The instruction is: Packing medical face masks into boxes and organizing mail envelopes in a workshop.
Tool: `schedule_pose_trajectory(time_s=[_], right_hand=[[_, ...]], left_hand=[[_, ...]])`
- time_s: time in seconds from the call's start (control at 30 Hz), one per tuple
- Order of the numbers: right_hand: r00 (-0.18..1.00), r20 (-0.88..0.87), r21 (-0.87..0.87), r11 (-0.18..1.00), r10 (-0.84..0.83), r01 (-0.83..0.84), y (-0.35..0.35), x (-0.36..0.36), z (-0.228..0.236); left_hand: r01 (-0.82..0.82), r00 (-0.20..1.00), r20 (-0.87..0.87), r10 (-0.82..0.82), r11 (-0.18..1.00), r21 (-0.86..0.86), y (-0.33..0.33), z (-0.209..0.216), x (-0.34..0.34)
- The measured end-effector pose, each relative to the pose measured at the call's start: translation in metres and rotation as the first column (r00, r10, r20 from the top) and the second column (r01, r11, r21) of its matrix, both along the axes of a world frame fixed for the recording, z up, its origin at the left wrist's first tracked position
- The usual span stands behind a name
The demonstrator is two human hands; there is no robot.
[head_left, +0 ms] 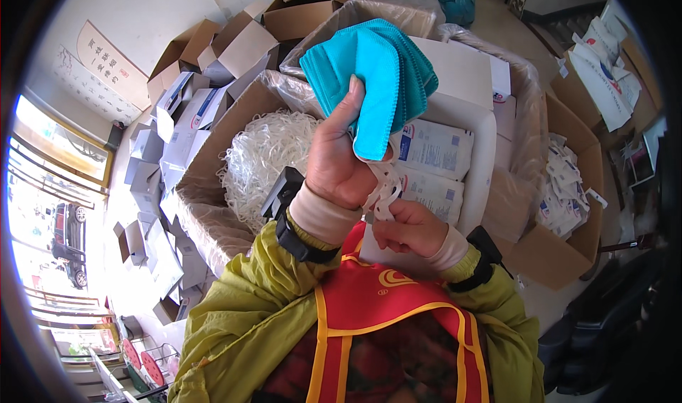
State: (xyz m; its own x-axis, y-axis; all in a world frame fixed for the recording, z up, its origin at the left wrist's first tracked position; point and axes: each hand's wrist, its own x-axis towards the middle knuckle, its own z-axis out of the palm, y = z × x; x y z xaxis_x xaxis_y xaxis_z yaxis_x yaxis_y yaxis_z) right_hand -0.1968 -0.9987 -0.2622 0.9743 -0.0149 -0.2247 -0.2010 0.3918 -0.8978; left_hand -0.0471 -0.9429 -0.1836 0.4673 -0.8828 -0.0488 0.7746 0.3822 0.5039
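Note:
A fanned stack of teal folded face masks (376, 76) is in my left hand (332, 163), with the thumb pressed over its near side. White elastic straps (386, 188) hang from the stack's lower end. Lower and to the right, my right hand (414, 227) pinches these straps between closed fingers. Just beyond my right hand stands a white box (486, 172) holding several white sealed packets (437, 149). To the left of my left hand, a heap of tangled white elastic strips (266, 154) fills a plastic-lined carton (201, 178).
At the right, an open carton (586, 218) contains loose white packets (563, 193). Plastic lining (522, 190) covers the carton beside it. Several white boxes (186, 122) are piled at the left, with brown cartons (245, 44) behind. A black chair (600, 332) stands at the lower right.

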Motion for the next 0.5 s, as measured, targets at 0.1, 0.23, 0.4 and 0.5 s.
schedule_pose_trajectory(time_s=[0.1,0.23,0.4,0.5], right_hand=[[0.999,-0.031,0.006,1.0,0.009,-0.009,0.007,0.003,0.0],[0.995,0.037,-0.104,0.991,0.092,-0.088,0.009,0.001,-0.009],[0.988,0.092,-0.08,0.99,0.12,-0.113,0.005,-0.017,-0.012],[0.992,0.101,-0.092,0.994,0.073,-0.064,0.003,-0.027,-0.02]], left_hand=[[-0.037,0.999,0.031,0.036,0.998,0.042,-0.001,-0.005,0.002],[0.05,0.989,0.143,-0.034,0.992,-0.115,0.006,-0.014,0.012],[0.105,0.994,0.058,-0.096,0.98,-0.17,0.011,-0.021,0.034],[0.078,0.997,0.028,-0.075,0.982,-0.172,0.013,-0.023,0.036]])
